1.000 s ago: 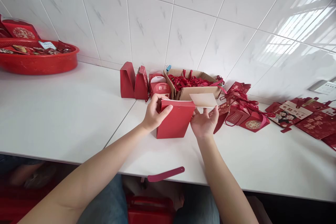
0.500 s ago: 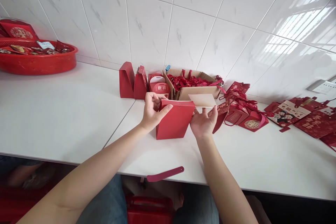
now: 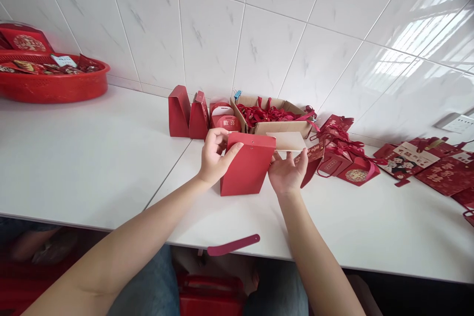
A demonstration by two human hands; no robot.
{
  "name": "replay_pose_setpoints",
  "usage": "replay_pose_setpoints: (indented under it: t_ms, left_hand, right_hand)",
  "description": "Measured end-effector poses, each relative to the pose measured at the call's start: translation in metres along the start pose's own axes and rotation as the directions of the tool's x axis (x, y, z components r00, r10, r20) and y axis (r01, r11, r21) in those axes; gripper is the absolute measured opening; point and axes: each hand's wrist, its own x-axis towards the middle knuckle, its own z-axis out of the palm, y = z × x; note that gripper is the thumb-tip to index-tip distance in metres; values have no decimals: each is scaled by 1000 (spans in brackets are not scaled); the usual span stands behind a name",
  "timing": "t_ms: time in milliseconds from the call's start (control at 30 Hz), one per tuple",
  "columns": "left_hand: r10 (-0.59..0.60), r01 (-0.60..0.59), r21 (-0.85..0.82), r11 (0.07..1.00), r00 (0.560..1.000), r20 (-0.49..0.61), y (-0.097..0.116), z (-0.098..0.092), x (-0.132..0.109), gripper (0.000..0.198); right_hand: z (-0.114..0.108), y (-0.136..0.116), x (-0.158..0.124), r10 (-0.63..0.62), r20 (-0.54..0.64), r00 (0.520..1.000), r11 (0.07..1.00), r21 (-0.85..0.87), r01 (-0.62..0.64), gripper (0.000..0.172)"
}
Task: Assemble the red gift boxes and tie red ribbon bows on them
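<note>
A red gift box (image 3: 246, 170) stands upright on the white table in front of me, a small hole showing near its top fold. My left hand (image 3: 217, 155) grips its upper left edge, thumb on the near face and fingers behind. On the other side, my right hand (image 3: 288, 170) is at the box's right edge, palm up, with its fingertips partly hidden behind the box. A pale flap or sheet (image 3: 287, 140) sticks out above the right fingers. A dark red strap (image 3: 234, 245) lies at the table's front edge.
Behind stand red boxes (image 3: 180, 113) and a cardboard box (image 3: 279, 128) of red ribbons. Finished-looking red boxes (image 3: 335, 160) and gift bags (image 3: 444, 170) lie to the right. A red basket (image 3: 62, 86) of packets sits far left on the white table (image 3: 92, 158).
The top flap of the red box has folded over, covering the pale inner edge that showed before. Both hands have stayed nearly in place.
</note>
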Motion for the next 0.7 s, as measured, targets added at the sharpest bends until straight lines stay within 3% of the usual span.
replay_pose_setpoints:
  t_ms: [67, 167, 267, 367, 467, 600, 700]
  left_hand:
    - [-14, 14, 19, 1000, 1000, 12, 1, 0, 0, 33]
    - [6, -14, 101, 995, 997, 80, 4, -1, 1, 15]
    - [62, -79, 168, 983, 993, 103, 5, -1, 0, 12]
    - [132, -146, 176, 973, 987, 91, 5, 1, -2, 17]
    - [97, -111, 117, 987, 988, 120, 6, 4, -6, 17]
    - [63, -75, 118, 990, 993, 105, 8, 5, -10, 19]
    - [71, -84, 132, 988, 993, 99, 9, 5, -10, 19]
  right_hand:
    - [2, 0, -1, -43, -1, 999, 999, -22, 43, 38]
    - [5, -2, -1, -162, -12, 987, 983, -83, 161, 38]
    - [9, -5, -3, -338, 30, 941, 923, -185, 337, 41]
    - [12, -8, -8, -542, 102, 834, 779, -311, 545, 45]
    - [14, -9, -17, -694, 193, 694, 554, -472, 686, 59]
    - [16, -5, -29, -738, 291, 609, 373, -576, 727, 83]
    - [16, 3, -32, -743, 392, 543, 263, -575, 775, 87]
